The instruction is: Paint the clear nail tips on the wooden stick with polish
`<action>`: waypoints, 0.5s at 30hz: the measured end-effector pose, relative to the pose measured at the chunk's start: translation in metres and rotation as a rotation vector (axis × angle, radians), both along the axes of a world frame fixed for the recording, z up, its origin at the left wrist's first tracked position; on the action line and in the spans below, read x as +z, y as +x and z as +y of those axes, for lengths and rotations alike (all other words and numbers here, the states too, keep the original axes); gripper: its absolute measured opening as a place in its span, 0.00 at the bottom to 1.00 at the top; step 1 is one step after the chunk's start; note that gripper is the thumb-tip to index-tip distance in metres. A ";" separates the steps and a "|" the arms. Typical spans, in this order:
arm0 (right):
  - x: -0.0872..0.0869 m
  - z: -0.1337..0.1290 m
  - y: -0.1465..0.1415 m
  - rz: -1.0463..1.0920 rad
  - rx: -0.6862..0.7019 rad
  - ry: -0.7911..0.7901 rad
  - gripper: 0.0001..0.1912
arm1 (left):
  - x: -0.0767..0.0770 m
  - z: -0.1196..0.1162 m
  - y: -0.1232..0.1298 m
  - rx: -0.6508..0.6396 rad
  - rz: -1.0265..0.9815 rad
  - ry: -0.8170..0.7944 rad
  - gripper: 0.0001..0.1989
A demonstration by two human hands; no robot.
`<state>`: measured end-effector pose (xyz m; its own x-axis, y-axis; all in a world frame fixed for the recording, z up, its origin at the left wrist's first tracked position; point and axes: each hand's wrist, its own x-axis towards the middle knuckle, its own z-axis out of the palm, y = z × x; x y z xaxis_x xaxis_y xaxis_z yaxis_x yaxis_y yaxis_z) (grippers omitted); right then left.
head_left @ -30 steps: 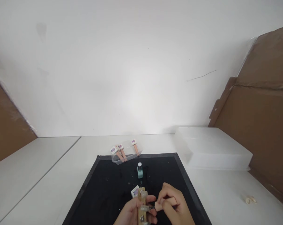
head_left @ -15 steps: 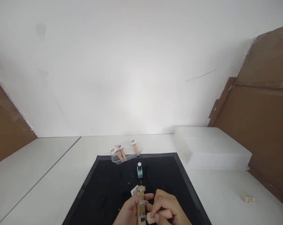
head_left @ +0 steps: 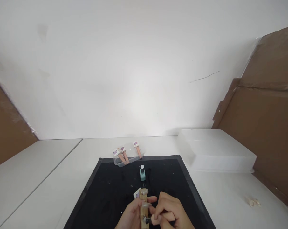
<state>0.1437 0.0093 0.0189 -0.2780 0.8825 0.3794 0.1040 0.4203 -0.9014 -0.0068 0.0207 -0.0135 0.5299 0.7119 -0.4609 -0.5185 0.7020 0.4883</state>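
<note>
My left hand point(head_left: 130, 215) is closed around a narrow wooden strip point(head_left: 143, 197), which points away from me. Clear, shiny pieces point(head_left: 146, 205) sit across the strip. On the right, the bent fingers of my right hand point(head_left: 171, 210) pinch a pale pink stick-like piece point(head_left: 168, 217). A small dark part point(head_left: 148, 220) lies between the pink piece and the near end of the strip; whether it touches the strip I cannot tell. A white label card point(head_left: 136, 193) shows partly behind the strip. Beyond it stands a teal bottle point(head_left: 142, 176) with a black-and-white cap.
Under my hands lies a black mat point(head_left: 106, 187). At its far edge, a clear tray point(head_left: 119, 164) holds several pink sticks point(head_left: 125, 156) with white labels. A white box point(head_left: 220, 152) stands right, with small cream rings point(head_left: 251, 202) nearer me. Brown cardboard point(head_left: 263, 105) borders the right side.
The pink piece in my right hand has shifted slightly right and up, and more of the dark part shows beside the strip. My left hand has hardly moved.
</note>
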 end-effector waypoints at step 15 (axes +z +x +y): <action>-0.006 0.001 0.005 -0.048 -0.037 0.056 0.13 | 0.003 0.003 0.001 -0.041 0.044 -0.110 0.22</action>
